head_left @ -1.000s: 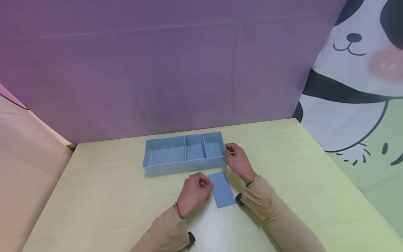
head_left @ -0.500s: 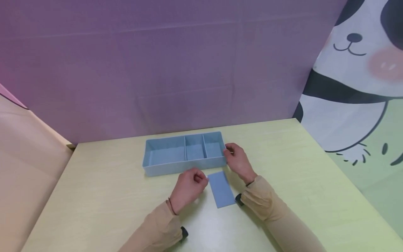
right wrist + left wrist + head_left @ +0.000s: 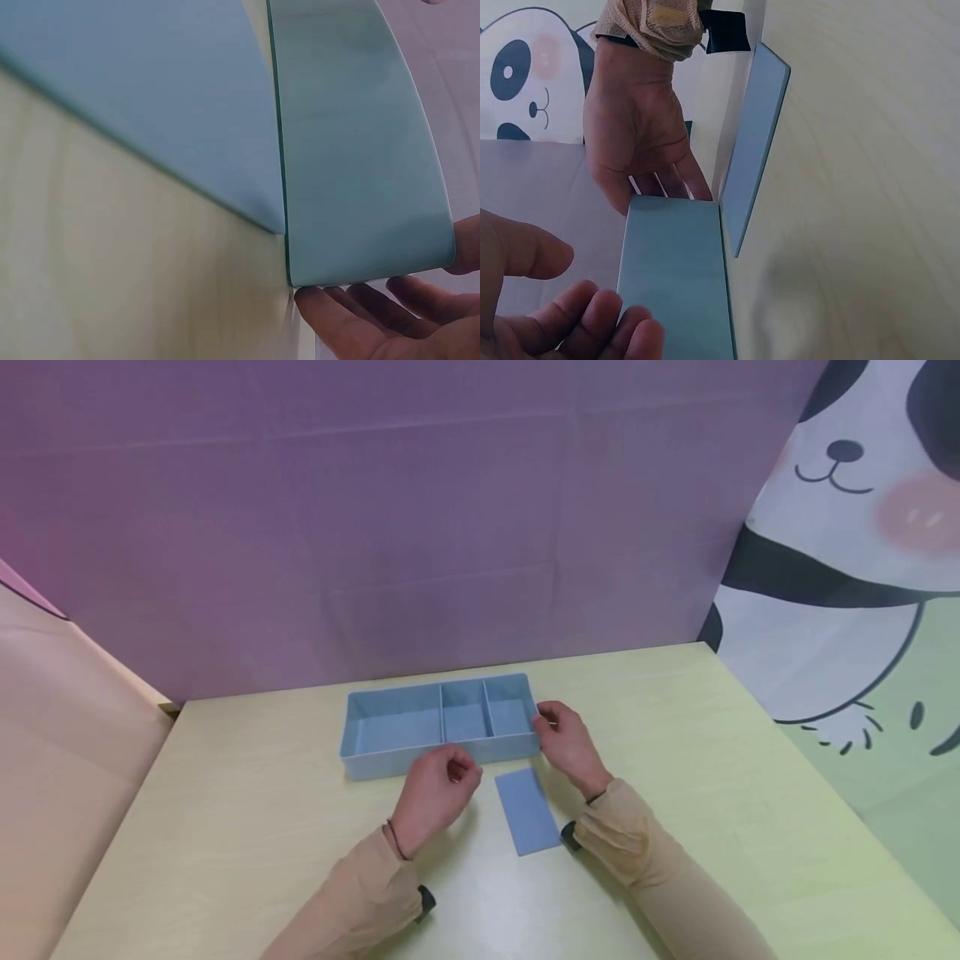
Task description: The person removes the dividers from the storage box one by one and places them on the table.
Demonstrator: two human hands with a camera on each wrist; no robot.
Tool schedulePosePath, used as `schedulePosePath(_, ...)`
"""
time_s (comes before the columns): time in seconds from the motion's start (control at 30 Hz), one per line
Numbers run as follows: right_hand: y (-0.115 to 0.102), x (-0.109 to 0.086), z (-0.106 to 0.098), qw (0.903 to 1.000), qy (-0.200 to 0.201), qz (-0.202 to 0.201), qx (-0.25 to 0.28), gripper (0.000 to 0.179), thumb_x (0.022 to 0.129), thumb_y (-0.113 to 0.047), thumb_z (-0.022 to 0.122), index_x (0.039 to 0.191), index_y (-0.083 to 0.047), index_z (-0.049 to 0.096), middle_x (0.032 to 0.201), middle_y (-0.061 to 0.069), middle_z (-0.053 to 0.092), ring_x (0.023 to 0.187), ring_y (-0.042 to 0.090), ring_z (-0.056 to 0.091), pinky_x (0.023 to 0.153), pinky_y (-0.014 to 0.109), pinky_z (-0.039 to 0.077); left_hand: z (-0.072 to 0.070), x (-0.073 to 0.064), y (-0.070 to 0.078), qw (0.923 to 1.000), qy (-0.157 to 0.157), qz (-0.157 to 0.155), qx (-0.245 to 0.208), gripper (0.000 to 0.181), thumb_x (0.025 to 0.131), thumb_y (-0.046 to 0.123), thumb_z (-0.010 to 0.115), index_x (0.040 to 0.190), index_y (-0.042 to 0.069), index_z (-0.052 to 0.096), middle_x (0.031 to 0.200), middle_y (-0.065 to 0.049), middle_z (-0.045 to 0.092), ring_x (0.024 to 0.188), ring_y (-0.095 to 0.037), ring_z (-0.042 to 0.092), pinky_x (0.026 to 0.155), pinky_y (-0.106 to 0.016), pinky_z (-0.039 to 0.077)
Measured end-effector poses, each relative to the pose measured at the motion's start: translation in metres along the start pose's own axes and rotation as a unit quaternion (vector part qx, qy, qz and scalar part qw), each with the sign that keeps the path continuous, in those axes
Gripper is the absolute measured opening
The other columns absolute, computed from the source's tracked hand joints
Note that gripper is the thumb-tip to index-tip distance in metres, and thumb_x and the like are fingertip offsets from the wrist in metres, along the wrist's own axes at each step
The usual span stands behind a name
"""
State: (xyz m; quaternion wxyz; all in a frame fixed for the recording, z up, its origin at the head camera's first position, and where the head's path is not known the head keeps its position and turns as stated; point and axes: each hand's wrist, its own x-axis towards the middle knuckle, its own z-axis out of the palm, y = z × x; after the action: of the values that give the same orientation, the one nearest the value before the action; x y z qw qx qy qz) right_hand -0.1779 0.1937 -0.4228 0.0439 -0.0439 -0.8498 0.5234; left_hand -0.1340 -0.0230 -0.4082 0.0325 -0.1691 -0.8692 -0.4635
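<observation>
A light blue storage box (image 3: 397,760) with two dividers stands on the table, forming three compartments. At its right end my right hand (image 3: 573,745) grips the end wall, with the thumb at the rim and the fingers (image 3: 341,315) against the outside. My left hand (image 3: 435,793) hovers in front of the box's front wall, its fingers loosely curled. In the left wrist view its thumb (image 3: 536,251) is apart from the fingers, and nothing lies between them. A flat blue rectangular panel (image 3: 528,812) lies on the table between the hands, in front of the box.
The pale wooden table (image 3: 247,843) ends at a purple cloth wall (image 3: 420,543) close behind the box. A panda-printed cloth (image 3: 840,552) hangs on the right. Dark wrist-worn pieces show below both sleeves.
My left hand has moved left and slightly away from me, off the panel's left edge to a spot before the box. The right hand, box and panel have stayed put.
</observation>
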Motion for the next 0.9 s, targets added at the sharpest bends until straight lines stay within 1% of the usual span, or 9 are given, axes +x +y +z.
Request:
schedulePosePath(0.1,0.001,0.0,0.0,1.0,0.004,-0.006,0.002,0.035,0.098,-0.013,0.047,0.126,0.008,0.052,0.122,0.023,0.057,0.111,0.032,0.056,0.083,0.039,0.051,0.0,0.001,0.0,0.9998,0.015,0.015,0.003,0.005,0.086,0.014,0.063,0.084,0.011,0.065,0.079,0.002,0.06,0.073,-0.012,0.057,0.067,-0.029,0.049)
schedulePosePath(0.33,0.002,0.002,0.001,0.9999,0.008,-0.011,-0.001,0.034,0.098,-0.013,0.047,0.124,0.007,0.053,0.122,0.023,0.057,0.111,0.032,0.057,0.084,0.039,0.051,-0.002,0.005,0.0,0.9978,0.058,0.029,0.015,0.006,0.086,0.011,0.063,0.088,0.007,0.067,0.087,-0.005,0.061,0.08,-0.023,0.059,0.072,-0.033,0.048)
schedulePosePath(0.47,0.001,0.001,0.0,0.9999,0.007,-0.008,-0.001,0.034,0.098,-0.013,0.048,0.124,0.007,0.053,0.122,0.023,0.057,0.111,0.032,0.057,0.083,0.039,0.051,-0.003,0.008,-0.001,0.9945,0.089,0.048,0.026,0.005,0.086,0.01,0.063,0.087,0.006,0.066,0.088,-0.007,0.061,0.08,-0.026,0.059,0.071,-0.033,0.048)
schedulePosePath(0.57,0.001,0.001,0.0,1.0,0.004,-0.004,0.004,0.034,0.098,-0.013,0.048,0.125,0.007,0.052,0.123,0.023,0.057,0.111,0.032,0.057,0.081,0.038,0.052,-0.003,0.01,-0.002,0.9906,0.11,0.069,0.044,0.005,0.085,0.009,0.064,0.087,0.005,0.066,0.088,-0.008,0.06,0.079,-0.024,0.058,0.071,-0.033,0.048)
schedulePosePath(0.73,0.001,0.001,0.0,1.0,0.003,0.0,0.008,0.033,0.098,-0.013,0.048,0.125,0.007,0.053,0.123,0.023,0.057,0.111,0.032,0.057,0.081,0.038,0.052,-0.003,0.013,-0.004,0.9836,0.127,0.098,0.083,0.009,0.085,0.008,0.064,0.091,0.001,0.067,0.089,-0.01,0.06,0.081,-0.022,0.056,0.073,-0.036,0.047)
schedulePosePath(0.9,0.001,0.001,0.0,1.0,0.003,-0.001,0.008,0.034,0.098,-0.013,0.048,0.125,0.007,0.052,0.123,0.023,0.056,0.112,0.032,0.056,0.081,0.038,0.051,-0.004,0.02,-0.004,0.9798,0.135,0.103,0.105,0.013,0.085,0.009,0.065,0.093,-0.001,0.068,0.09,-0.012,0.062,0.084,-0.027,0.057,0.076,-0.04,0.047)
